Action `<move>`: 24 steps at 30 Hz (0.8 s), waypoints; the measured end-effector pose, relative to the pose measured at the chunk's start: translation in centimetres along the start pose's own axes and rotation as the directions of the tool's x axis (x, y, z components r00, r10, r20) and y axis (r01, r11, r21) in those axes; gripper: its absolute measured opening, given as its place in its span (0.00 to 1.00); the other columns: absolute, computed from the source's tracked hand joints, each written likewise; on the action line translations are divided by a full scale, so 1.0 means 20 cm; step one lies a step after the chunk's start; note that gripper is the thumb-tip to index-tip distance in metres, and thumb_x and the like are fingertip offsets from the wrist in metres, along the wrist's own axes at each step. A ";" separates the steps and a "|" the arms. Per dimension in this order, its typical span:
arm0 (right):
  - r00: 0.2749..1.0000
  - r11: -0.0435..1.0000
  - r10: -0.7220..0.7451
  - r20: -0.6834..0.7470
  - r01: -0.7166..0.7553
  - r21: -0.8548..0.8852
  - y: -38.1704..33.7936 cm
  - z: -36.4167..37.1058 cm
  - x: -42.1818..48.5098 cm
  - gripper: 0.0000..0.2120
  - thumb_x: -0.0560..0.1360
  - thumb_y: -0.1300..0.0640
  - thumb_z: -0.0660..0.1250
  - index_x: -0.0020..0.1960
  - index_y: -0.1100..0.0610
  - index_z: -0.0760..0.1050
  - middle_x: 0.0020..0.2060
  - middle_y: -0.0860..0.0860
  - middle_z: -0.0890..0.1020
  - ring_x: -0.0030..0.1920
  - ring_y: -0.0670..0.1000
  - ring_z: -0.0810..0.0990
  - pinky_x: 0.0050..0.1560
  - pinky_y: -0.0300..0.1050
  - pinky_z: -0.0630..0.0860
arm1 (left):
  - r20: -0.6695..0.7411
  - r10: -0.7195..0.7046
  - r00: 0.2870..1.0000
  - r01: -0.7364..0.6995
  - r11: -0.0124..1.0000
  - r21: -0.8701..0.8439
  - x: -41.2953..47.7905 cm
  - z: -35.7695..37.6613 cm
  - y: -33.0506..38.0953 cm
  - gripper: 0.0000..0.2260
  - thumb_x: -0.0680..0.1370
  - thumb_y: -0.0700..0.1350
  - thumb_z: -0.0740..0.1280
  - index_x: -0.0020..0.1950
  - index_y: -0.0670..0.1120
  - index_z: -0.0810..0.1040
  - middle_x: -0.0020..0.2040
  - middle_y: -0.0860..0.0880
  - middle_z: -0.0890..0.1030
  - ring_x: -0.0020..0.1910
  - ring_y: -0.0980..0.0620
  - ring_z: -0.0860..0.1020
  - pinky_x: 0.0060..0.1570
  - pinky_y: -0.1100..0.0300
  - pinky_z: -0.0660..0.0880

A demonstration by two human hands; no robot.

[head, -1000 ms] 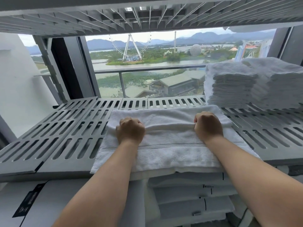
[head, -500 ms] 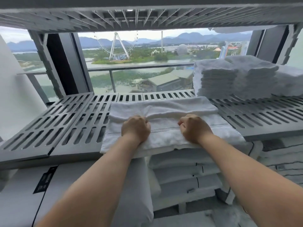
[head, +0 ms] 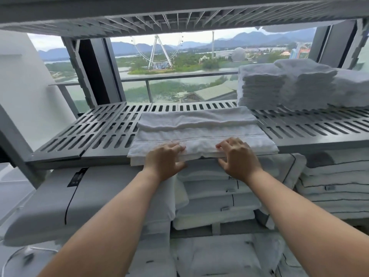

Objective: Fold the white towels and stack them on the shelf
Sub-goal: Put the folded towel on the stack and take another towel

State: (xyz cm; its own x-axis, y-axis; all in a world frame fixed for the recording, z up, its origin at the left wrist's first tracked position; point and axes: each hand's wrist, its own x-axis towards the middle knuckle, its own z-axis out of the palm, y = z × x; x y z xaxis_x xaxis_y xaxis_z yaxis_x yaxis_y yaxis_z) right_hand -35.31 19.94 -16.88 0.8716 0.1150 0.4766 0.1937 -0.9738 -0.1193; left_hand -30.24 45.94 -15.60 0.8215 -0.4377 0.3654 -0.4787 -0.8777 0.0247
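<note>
The folded white terry towel (head: pixel 201 132) lies flat on the grey slatted shelf (head: pixel 89 136), its near edge at the shelf's front lip. Both hands are apart and unclenched: the left hand (head: pixel 166 158) and the right hand (head: pixel 238 158) rest spread fingers on the towel's near edge, thumbs hanging lower in front of the lip. Stacks of folded white towels (head: pixel 263 86) stand at the shelf's far right. White pillows with black piping (head: pixel 211 196) lie below
</note>
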 end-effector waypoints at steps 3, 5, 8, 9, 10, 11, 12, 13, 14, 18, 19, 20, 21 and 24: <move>0.999 0.999 0.027 -0.040 -0.029 -0.045 0.02 0.00 -0.03 0.17 0.76 0.57 0.67 0.64 0.54 0.75 0.58 0.54 0.80 0.58 0.56 0.77 0.62 0.53 0.73 | -0.058 -0.020 0.998 0.028 0.990 0.138 -0.04 -0.01 0.04 0.18 0.78 0.57 0.67 0.66 0.56 0.75 0.64 0.57 0.79 0.59 0.49 0.81 0.51 0.52 0.78; 0.994 0.997 0.046 -0.102 -0.052 -0.050 0.02 0.00 -0.03 0.13 0.77 0.62 0.64 0.61 0.55 0.78 0.54 0.55 0.82 0.55 0.56 0.79 0.59 0.55 0.75 | -0.122 -0.042 0.992 0.060 0.988 0.142 -0.07 -0.02 0.08 0.12 0.81 0.51 0.63 0.63 0.54 0.78 0.60 0.56 0.82 0.56 0.50 0.82 0.49 0.53 0.80; 0.984 0.997 0.072 -0.161 -0.076 -0.018 0.02 -0.01 -0.03 0.14 0.77 0.67 0.61 0.58 0.58 0.81 0.50 0.57 0.84 0.51 0.58 0.81 0.55 0.55 0.77 | -0.162 -0.078 0.984 0.098 0.988 0.118 -0.10 -0.04 0.11 0.12 0.81 0.43 0.60 0.59 0.52 0.80 0.57 0.55 0.83 0.53 0.51 0.82 0.47 0.55 0.81; 0.981 0.996 0.092 -0.173 -0.093 -0.002 0.02 -0.01 -0.03 0.16 0.76 0.70 0.60 0.58 0.59 0.81 0.49 0.58 0.84 0.50 0.59 0.81 0.55 0.55 0.78 | -0.166 -0.093 0.982 0.115 0.985 0.125 -0.10 -0.04 0.12 0.12 0.81 0.42 0.59 0.58 0.52 0.80 0.56 0.55 0.83 0.52 0.52 0.82 0.46 0.56 0.80; 0.976 0.993 0.115 -0.185 -0.114 0.016 0.02 -0.01 -0.02 0.18 0.75 0.72 0.59 0.58 0.61 0.81 0.49 0.59 0.84 0.50 0.60 0.81 0.55 0.54 0.78 | -0.168 -0.109 0.980 0.132 0.982 0.134 -0.10 -0.04 0.13 0.12 0.81 0.41 0.59 0.57 0.52 0.80 0.54 0.55 0.83 0.50 0.52 0.82 0.45 0.57 0.80; 0.970 0.990 0.139 -0.199 -0.136 0.027 0.02 -0.01 -0.02 0.19 0.74 0.74 0.58 0.58 0.61 0.81 0.49 0.60 0.84 0.51 0.60 0.81 0.55 0.54 0.78 | -0.170 -0.124 0.978 0.149 0.979 0.141 -0.09 -0.05 0.13 0.12 0.81 0.41 0.59 0.56 0.52 0.80 0.53 0.55 0.83 0.48 0.51 0.82 0.44 0.57 0.80; 0.964 0.987 0.160 -0.210 -0.157 0.028 0.02 -0.01 -0.02 0.20 0.74 0.74 0.58 0.59 0.61 0.81 0.49 0.60 0.84 0.51 0.60 0.81 0.56 0.53 0.77 | -0.175 -0.142 0.974 0.168 0.975 0.145 -0.09 -0.05 0.14 0.12 0.81 0.40 0.59 0.56 0.51 0.81 0.52 0.54 0.83 0.48 0.50 0.82 0.43 0.56 0.79; 0.959 0.984 0.177 -0.220 -0.176 0.024 0.03 -0.01 -0.01 0.20 0.74 0.74 0.58 0.58 0.61 0.81 0.48 0.59 0.84 0.50 0.59 0.81 0.56 0.52 0.77 | -0.182 -0.160 0.970 0.188 0.971 0.149 -0.09 -0.06 0.15 0.13 0.81 0.40 0.59 0.56 0.51 0.81 0.51 0.53 0.84 0.47 0.49 0.83 0.43 0.56 0.79; 0.954 0.981 0.191 -0.230 -0.190 0.026 0.04 -0.01 -0.01 0.20 0.75 0.74 0.58 0.58 0.60 0.82 0.48 0.59 0.84 0.50 0.58 0.81 0.56 0.52 0.77 | -0.191 -0.180 0.965 0.209 0.967 0.148 -0.08 -0.07 0.16 0.13 0.81 0.39 0.59 0.55 0.51 0.82 0.49 0.52 0.84 0.45 0.48 0.83 0.41 0.55 0.79; 0.941 0.976 0.216 -0.262 -0.201 0.084 0.06 -0.02 0.03 0.21 0.74 0.75 0.57 0.58 0.60 0.81 0.47 0.60 0.84 0.50 0.59 0.81 0.56 0.54 0.76 | -0.214 -0.254 0.943 0.280 0.954 0.107 -0.05 -0.10 0.16 0.13 0.80 0.37 0.60 0.50 0.51 0.82 0.43 0.49 0.83 0.41 0.44 0.82 0.37 0.55 0.75; 0.939 0.976 0.214 -0.268 -0.193 0.102 0.06 -0.03 0.05 0.21 0.74 0.75 0.57 0.59 0.60 0.80 0.47 0.60 0.83 0.50 0.60 0.80 0.57 0.54 0.76 | -0.226 -0.264 0.938 0.290 0.952 0.093 -0.04 -0.11 0.16 0.14 0.80 0.37 0.60 0.50 0.52 0.82 0.44 0.49 0.83 0.42 0.44 0.82 0.37 0.55 0.75; 0.938 0.976 0.209 -0.276 -0.182 0.119 0.06 -0.03 0.07 0.21 0.74 0.75 0.57 0.58 0.61 0.80 0.47 0.61 0.82 0.50 0.60 0.79 0.57 0.54 0.76 | -0.246 -0.271 0.931 0.298 0.951 0.080 -0.02 -0.11 0.17 0.15 0.80 0.36 0.60 0.53 0.53 0.82 0.45 0.49 0.83 0.42 0.44 0.83 0.37 0.56 0.74; 0.937 0.977 0.203 -0.283 -0.173 0.127 0.07 -0.03 0.09 0.20 0.75 0.75 0.56 0.58 0.61 0.80 0.47 0.61 0.82 0.50 0.60 0.79 0.57 0.54 0.75 | -0.271 -0.273 0.923 0.302 0.951 0.071 0.00 -0.12 0.16 0.16 0.80 0.36 0.60 0.56 0.53 0.83 0.47 0.49 0.83 0.43 0.44 0.83 0.37 0.56 0.74; 0.933 0.985 0.169 -0.319 -0.151 0.083 0.08 -0.05 0.16 0.19 0.76 0.68 0.52 0.58 0.61 0.78 0.47 0.61 0.80 0.49 0.60 0.78 0.56 0.53 0.74 | -0.352 -0.275 0.895 0.322 0.943 0.081 0.07 -0.13 0.14 0.17 0.80 0.36 0.60 0.60 0.53 0.82 0.50 0.48 0.83 0.45 0.44 0.82 0.41 0.54 0.72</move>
State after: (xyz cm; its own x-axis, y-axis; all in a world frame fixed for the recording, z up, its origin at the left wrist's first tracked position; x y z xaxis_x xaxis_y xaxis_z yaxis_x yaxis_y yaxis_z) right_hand -32.54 18.56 -14.71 0.7019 -0.1204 0.7020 0.0972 -0.9602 -0.2619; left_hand -31.15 43.42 -12.59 0.7579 -0.0817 0.6472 -0.1619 -0.9846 0.0653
